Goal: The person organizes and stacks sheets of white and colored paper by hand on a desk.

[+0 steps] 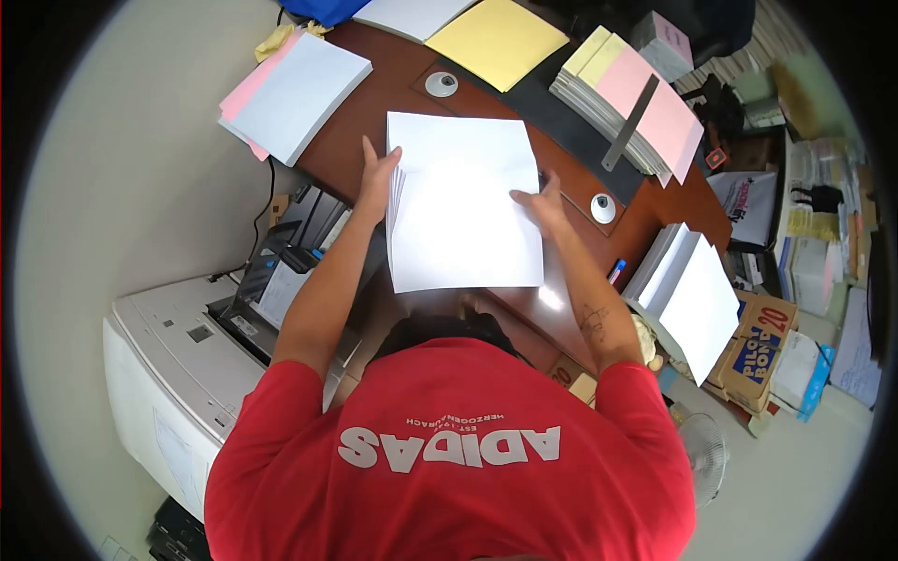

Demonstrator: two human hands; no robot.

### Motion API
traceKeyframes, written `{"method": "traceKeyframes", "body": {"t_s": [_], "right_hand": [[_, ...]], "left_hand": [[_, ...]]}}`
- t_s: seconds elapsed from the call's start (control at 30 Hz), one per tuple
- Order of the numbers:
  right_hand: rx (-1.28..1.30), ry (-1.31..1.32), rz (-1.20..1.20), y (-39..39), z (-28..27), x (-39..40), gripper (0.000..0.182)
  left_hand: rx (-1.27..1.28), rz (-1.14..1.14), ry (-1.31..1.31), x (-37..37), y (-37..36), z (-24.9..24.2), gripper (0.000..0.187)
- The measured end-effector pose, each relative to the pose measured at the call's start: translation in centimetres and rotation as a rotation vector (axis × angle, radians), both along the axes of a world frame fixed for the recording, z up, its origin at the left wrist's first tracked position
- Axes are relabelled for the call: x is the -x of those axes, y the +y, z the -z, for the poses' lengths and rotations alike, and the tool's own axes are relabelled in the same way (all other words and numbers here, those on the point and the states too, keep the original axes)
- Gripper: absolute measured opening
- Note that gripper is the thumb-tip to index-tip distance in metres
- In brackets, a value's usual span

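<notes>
A thick stack of white paper point(465, 201) is held out in front of my chest, over the near edge of the brown desk. On its left side is my left hand point(379, 176), gripping the edge with the thumb on top; several sheet edges fan apart there. My right hand point(543, 201) grips the opposite side, its thumb lying on the top sheet. The fingers beneath the stack are mostly hidden. The upper part of the top sheet looks slightly bent, and no print shows on it.
White and pink paper point(304, 93) lies at the desk's left, yellow paper point(496, 42) at the back. A metal ruler point(631, 122) rests on a pink-topped pile point(650, 103). More white paper point(697, 299) is at right, near a marker point(616, 270). A printer point(187, 341) stands left.
</notes>
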State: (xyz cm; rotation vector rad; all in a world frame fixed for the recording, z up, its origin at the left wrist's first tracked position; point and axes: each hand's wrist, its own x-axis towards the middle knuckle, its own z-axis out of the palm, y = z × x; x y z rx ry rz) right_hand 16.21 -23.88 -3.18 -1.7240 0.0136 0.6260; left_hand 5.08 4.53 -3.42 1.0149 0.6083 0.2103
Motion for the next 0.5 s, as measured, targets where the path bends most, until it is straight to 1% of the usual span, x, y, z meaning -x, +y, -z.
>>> {"method": "traceKeyframes", "body": {"t_s": [0.03, 0.07, 0.1, 0.13, 0.17, 0.2, 0.23, 0.27, 0.3, 0.33, 0.37, 0.43, 0.47, 0.5], "right_hand": [[0.011, 0.078, 0.067, -0.5, 2.2, -0.3, 0.092], [0.021, 0.160, 0.137, -0.8, 3.6, -0.3, 0.086], [0.020, 0.164, 0.134, -0.4, 3.3, -0.5, 0.086], [0.025, 0.165, 0.110, -0.1, 2.5, -0.3, 0.081], [0.031, 0.169, 0.089, 0.1, 1.8, 0.0, 0.076], [0.032, 0.173, 0.089, 0.2, 1.5, -0.3, 0.076], [0.061, 0.128, -0.061, 0.3, 1.0, -0.9, 0.069], [0.091, 0.087, -0.215, 0.5, 0.7, -1.3, 0.063], [0.094, 0.096, -0.220, 1.3, -1.1, -1.7, 0.063], [0.000, 0.209, -0.110, 2.6, -4.1, -1.9, 0.063], [-0.092, 0.324, 0.006, 3.6, -5.9, -1.6, 0.064], [0.063, 0.019, -0.257, 5.5, -6.4, 0.1, 0.078], [0.324, -0.327, -0.342, 6.1, -5.0, 1.9, 0.091], [0.528, -0.605, -0.467, 6.6, -5.5, 4.8, 0.103]], "left_hand": [[0.005, -0.008, 0.002, 1.4, 0.3, 0.4, 0.086], [-0.005, 0.154, 0.174, 3.0, 0.6, 1.2, 0.076], [-0.019, 0.318, 0.343, 4.2, 0.7, 1.8, 0.068], [-0.044, 0.325, 0.321, 5.6, -0.4, 2.2, 0.050], [-0.041, 0.329, 0.336, 6.0, -0.8, 2.5, 0.050], [-0.179, 0.336, 0.356, 5.9, -0.9, 2.8, 0.047], [-0.316, 0.338, 0.371, 5.4, -0.9, 2.9, 0.043], [-0.310, 0.334, 0.376, 5.0, -1.0, 3.2, 0.043], [-0.651, 0.381, 0.438, 4.6, -1.0, 3.0, 0.046], [-0.992, 0.431, 0.497, 4.5, -1.2, 2.8, 0.048], [-0.983, 0.440, 0.513, 4.6, -1.5, 2.4, 0.048], [-1.018, 0.446, 0.551, 4.0, -1.6, 2.0, 0.048], [-1.015, 0.453, 0.556, 4.0, -1.7, 2.1, 0.048], [-0.954, 0.427, 0.546, 4.0, -1.7, 2.4, 0.048]]}}
